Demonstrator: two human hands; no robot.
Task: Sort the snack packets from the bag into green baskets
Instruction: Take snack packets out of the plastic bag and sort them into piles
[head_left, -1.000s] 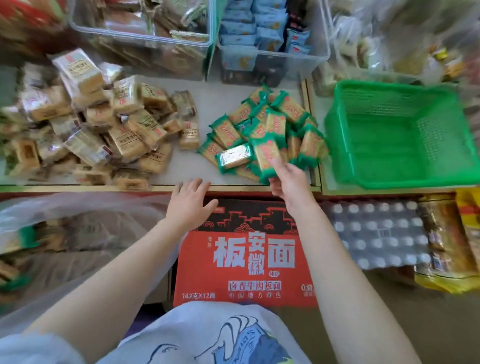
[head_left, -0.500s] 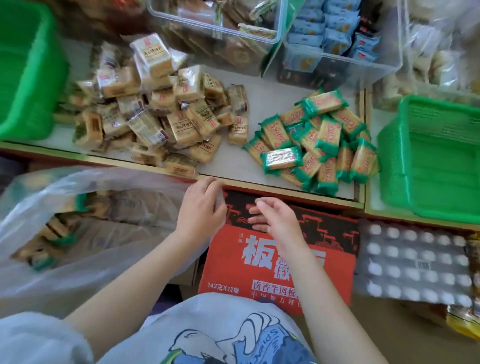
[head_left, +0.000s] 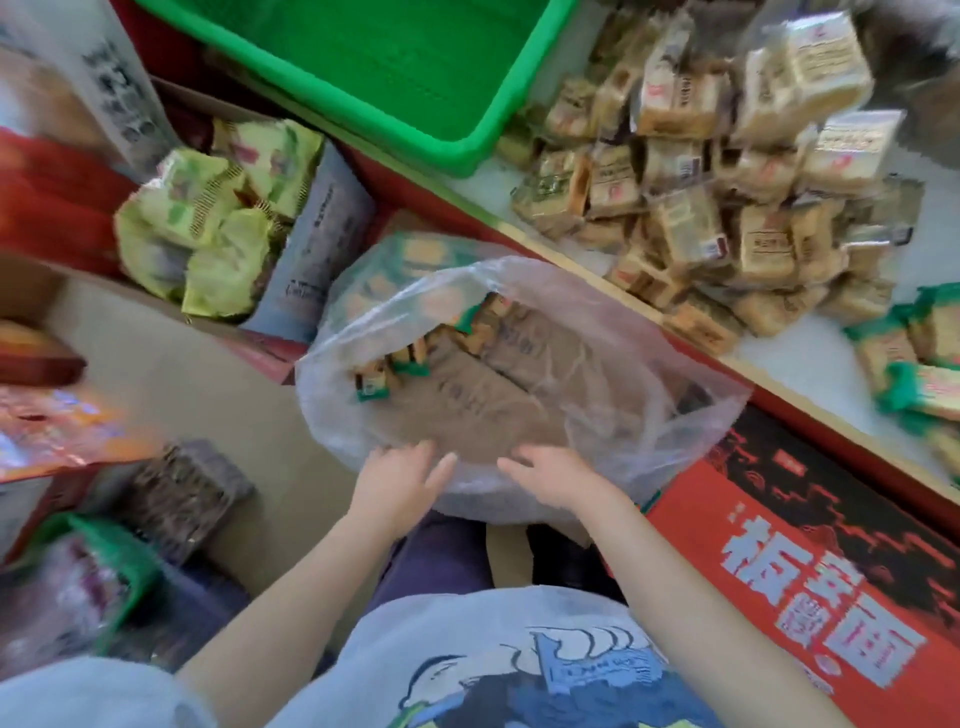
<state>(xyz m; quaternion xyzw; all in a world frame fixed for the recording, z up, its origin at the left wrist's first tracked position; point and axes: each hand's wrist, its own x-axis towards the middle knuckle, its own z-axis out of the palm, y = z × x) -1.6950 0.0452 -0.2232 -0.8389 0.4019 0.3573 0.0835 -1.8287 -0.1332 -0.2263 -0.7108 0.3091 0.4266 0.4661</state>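
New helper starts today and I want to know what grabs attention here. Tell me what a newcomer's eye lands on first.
First, the clear plastic bag at centre, its mouth open, with brown and green-edged snack packets inside and both hands, the left hand and right hand, at its near rim. Next, the bright green basket at the top on the counter. Then the big heap of tan snack packets to its right.

Single head cam, close, tilted view fwd & down onto hands at clear bag (head_left: 519, 374)
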